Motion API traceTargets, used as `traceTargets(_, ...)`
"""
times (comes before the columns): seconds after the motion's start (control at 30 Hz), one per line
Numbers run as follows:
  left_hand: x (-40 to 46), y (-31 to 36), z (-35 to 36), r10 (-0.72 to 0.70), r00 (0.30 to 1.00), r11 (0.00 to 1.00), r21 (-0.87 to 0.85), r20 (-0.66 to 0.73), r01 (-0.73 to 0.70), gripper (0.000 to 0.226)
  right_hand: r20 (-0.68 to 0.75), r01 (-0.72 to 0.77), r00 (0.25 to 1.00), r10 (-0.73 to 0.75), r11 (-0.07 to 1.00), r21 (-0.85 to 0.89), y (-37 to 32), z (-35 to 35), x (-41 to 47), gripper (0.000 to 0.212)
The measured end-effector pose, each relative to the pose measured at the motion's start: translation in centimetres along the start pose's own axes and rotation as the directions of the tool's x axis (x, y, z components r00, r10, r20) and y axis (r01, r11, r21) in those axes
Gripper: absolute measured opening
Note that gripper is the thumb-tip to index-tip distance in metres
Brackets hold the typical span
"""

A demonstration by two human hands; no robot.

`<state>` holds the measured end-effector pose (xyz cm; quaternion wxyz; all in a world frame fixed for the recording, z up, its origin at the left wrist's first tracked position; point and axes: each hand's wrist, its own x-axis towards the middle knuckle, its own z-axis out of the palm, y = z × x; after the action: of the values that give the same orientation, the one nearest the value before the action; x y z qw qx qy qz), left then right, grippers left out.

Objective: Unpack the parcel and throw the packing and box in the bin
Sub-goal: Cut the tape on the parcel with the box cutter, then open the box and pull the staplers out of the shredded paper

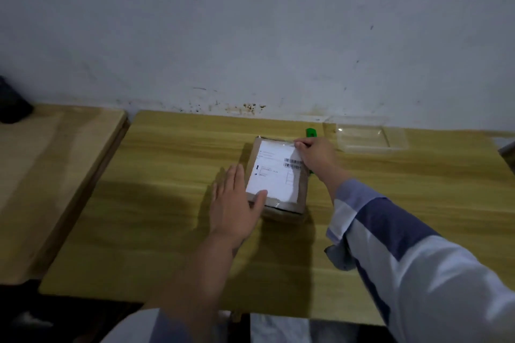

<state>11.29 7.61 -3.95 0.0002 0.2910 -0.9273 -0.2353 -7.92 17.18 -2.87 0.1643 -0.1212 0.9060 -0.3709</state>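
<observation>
Nearest are two arms in blue and white sleeves, reaching out over the table.

The left hand lies flat with straight fingers. It presses on the near left corner of the box, with the thumb on top. Its grip is wide and holds nothing. It just keeps the box from sliding.

The box sits in the middle of the table. It is brown, with a white label on top under clear tape. It looks shut.

The right hand is at the far right corner of the box. Its fingers are curled, and the fingertips pinch at the tape edge there. So its grip is narrow, on the tape.

I think the job is at its first step: getting the tape off so the box can open. Next, the right hand needs a good hold on the tape and a slow pull, while the left hand holds the box down.

Just behind the right hand is a green thing. It may be a cutter, but I cannot tell. Farther right is a clear tray by the wall.

I count one box, one label, one green thing, one tray and two hands. No bin shows.
</observation>
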Motion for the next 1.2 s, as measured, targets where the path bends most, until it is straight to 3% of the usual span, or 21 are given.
traceTargets(0.1, -2.2, 0.4, -0.2, -0.259, 0.962, 0.951, -0.195, -0.082, 0.240, 0.079, -0.077, -0.059, 0.995, 0.066, 0.995, 0.086, 0.6, 0.5, -1.5, 0.026)
traceTargets(0.17, -3.0, 1.2, -0.2, -0.425, 0.904, 0.852, -0.359, -0.047, 0.382, 0.079, -0.113, -0.091, 0.988, 0.108, 0.985, 0.149, 1.0, 0.8, -2.9, 0.025)
traceTargets(0.27, -3.7, 2.7, -0.1, -0.531, 0.847, 0.762, -0.457, -0.037, 0.458, 0.075, -0.147, -0.139, 0.974, 0.175, 0.964, 0.227, 1.5, 1.0, -5.3, 0.024)
traceTargets(0.43, -3.6, 3.1, -0.6, -0.468, 0.882, 0.807, -0.436, -0.058, 0.400, 0.066, -0.109, -0.229, 0.948, 0.299, 0.878, 0.420, 3.1, 0.9, -9.6, 0.018)
traceTargets(0.57, -2.4, 1.2, -0.4, -0.304, 0.951, 0.828, -0.476, 0.064, 0.296, 0.072, -0.113, -0.248, 0.937, 0.330, 0.858, 0.450, 5.0, -0.2, -14.1, 0.005)
traceTargets(0.67, -2.7, 0.8, -0.3, -0.183, 0.976, 0.836, -0.502, 0.121, 0.219, 0.079, -0.067, -0.268, 0.938, 0.340, 0.833, 0.485, 6.5, -0.6, -16.8, 0.012)
traceTargets(0.77, -3.5, 0.3, 0.1, -0.126, 0.981, 0.821, -0.539, 0.145, 0.185, 0.109, -0.087, -0.203, 0.965, 0.247, 0.914, 0.351, 7.6, -1.0, -17.8, 0.025)
traceTargets(0.87, -5.3, -0.8, 0.9, -0.129, 0.984, 0.828, -0.532, 0.126, 0.176, 0.126, -0.025, -0.013, 1.000, 0.018, 0.985, 0.171, 8.3, -1.7, -18.0, 0.055)
traceTargets(0.93, -6.4, -1.6, 1.5, -0.111, 0.987, 0.833, -0.532, 0.112, 0.154, 0.124, 0.070, 0.149, 0.986, -0.149, 0.989, 0.013, 8.5, -1.8, -18.1, 0.067)
traceTargets(1.03, -7.1, -2.4, 2.1, -0.087, 0.992, 0.850, -0.513, 0.090, 0.121, 0.122, 0.142, 0.304, 0.950, -0.279, 0.929, -0.211, 8.0, -1.5, -18.1, 0.069)
traceTargets(1.2, -7.2, -2.0, 2.1, -0.082, 0.996, 0.863, -0.497, 0.036, 0.089, 0.099, 0.213, 0.359, 0.932, -0.292, 0.819, -0.448, 6.9, -1.3, -17.5, 0.057)
